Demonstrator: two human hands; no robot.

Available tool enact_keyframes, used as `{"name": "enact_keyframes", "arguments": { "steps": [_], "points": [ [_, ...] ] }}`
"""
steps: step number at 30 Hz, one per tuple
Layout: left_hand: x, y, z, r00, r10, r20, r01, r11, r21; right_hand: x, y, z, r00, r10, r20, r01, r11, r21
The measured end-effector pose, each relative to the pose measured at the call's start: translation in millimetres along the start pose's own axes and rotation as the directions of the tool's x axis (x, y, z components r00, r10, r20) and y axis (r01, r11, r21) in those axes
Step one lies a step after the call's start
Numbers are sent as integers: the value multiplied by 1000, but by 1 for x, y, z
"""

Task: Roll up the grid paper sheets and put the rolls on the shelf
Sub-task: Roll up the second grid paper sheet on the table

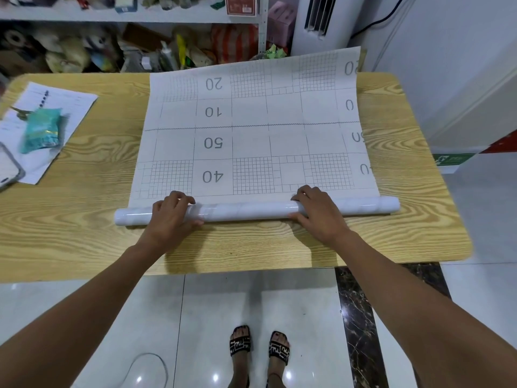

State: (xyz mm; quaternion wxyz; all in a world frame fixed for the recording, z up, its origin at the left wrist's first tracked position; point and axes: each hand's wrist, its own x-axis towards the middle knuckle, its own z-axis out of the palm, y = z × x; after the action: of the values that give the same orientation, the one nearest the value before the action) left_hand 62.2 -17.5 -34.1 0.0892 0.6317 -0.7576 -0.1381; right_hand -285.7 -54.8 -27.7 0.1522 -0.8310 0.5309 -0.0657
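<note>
A large white grid paper sheet (pixel 251 127) with printed numbers lies spread on the wooden table (pixel 84 233). Its near end is wound into a glossy white roll (pixel 246 210) lying across the table. My left hand (pixel 172 214) grips the roll left of its middle, fingers curled over the top. My right hand (pixel 316 210) grips it right of the middle in the same way. The far edge of the sheet hangs over the table's back edge. A white metal shelf (pixel 140 16) stands behind the table, packed with goods.
At the table's left lie printed papers (pixel 70 107), a teal packet (pixel 42 130) and a phone (pixel 8 169). A white standing unit (pixel 316 23) is at the back right. A white wall and cabinet close the right side. Tiled floor and my sandalled feet are below.
</note>
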Motion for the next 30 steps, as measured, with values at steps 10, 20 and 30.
{"name": "enact_keyframes", "arguments": {
  "steps": [10,20,30],
  "points": [
    [1,-6,-3,1000,20,15,-21,998,59,2,-5,1,999,34,0,-34,999,-31],
    [-3,-2,-8,1000,16,27,-18,997,80,-2,-7,2,997,-5,-77,8,999,37],
    [-4,-4,-10,999,27,35,-30,994,105,-2,-1,6,996,16,-83,-18,1000,-20]
  ]
}}
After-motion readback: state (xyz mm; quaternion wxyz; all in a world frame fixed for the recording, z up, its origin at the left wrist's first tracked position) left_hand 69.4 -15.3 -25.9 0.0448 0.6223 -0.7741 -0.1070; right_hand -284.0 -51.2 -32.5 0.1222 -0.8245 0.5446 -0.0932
